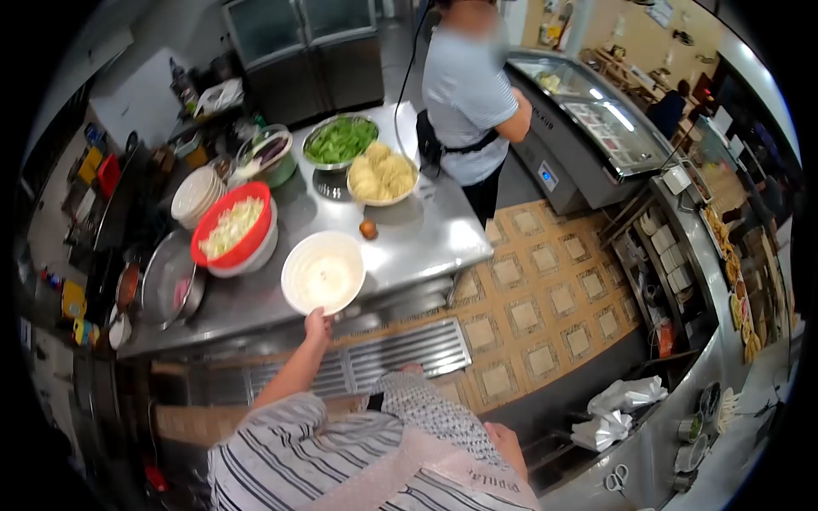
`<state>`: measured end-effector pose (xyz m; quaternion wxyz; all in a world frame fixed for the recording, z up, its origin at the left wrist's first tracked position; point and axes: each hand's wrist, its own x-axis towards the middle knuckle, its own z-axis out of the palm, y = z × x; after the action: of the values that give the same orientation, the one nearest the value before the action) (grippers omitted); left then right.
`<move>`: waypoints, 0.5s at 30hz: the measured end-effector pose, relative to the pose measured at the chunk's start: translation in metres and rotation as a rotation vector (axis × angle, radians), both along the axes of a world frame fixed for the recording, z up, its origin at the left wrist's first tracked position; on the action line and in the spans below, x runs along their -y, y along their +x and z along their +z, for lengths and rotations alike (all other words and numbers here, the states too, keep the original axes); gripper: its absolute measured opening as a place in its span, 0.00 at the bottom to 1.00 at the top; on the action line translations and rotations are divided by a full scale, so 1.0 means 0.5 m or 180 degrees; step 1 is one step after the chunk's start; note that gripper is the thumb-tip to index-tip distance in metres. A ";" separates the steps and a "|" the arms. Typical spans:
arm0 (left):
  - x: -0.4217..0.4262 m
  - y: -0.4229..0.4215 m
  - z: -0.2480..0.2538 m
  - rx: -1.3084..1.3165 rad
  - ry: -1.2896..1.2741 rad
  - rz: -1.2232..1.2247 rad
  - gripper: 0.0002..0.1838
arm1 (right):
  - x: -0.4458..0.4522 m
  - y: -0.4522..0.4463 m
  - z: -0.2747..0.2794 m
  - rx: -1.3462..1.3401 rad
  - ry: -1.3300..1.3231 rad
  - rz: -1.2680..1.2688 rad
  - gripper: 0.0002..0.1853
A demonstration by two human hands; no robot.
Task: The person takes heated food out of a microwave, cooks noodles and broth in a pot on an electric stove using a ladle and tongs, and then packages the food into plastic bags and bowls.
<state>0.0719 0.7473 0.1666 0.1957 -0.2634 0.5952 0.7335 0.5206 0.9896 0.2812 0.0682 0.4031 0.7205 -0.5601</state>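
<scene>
My left hand [319,325] grips the near rim of a white bowl [293,255] at the front edge of the steel table. A pale, whitish substance lies in the bottom of the bowl. Beyond it sits a small round brown item [368,229] that looks like an onion. A bowl of yellow noodle bundles [383,175] stands farther back. Left of the white bowl, a red colander [202,243] holds chopped pale vegetables. My right hand [506,444] hangs low beside my body near the apron; its fingers are too poorly seen to read.
Leafy greens [341,140] fill a metal bowl at the back of the steel table [443,226]. A large metal bowl [162,294] and stacked white bowls [194,194] stand left. A person [464,94] stands beyond the table, near a glass-topped display freezer [571,157]. A counter [673,443] curves along my right.
</scene>
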 end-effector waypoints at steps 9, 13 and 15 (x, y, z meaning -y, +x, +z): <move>-0.003 -0.261 -0.060 0.0023 -0.0052 -0.0094 0.20 | -0.035 -0.174 0.008 0.0363 0.0234 0.0548 0.22; -0.093 -0.254 -0.027 0.0141 -0.0060 -0.0140 0.34 | -0.001 -0.130 -0.029 0.0612 0.0248 0.0104 0.29; -0.149 -0.181 -0.005 0.0413 -0.0161 -0.1202 0.33 | 0.033 -0.101 -0.002 0.0696 0.0423 -0.0320 0.29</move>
<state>-0.0185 0.8221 0.1644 0.3611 -0.1986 0.6384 0.6502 0.4701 0.9729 0.2802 0.0914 0.5009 0.7232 -0.4665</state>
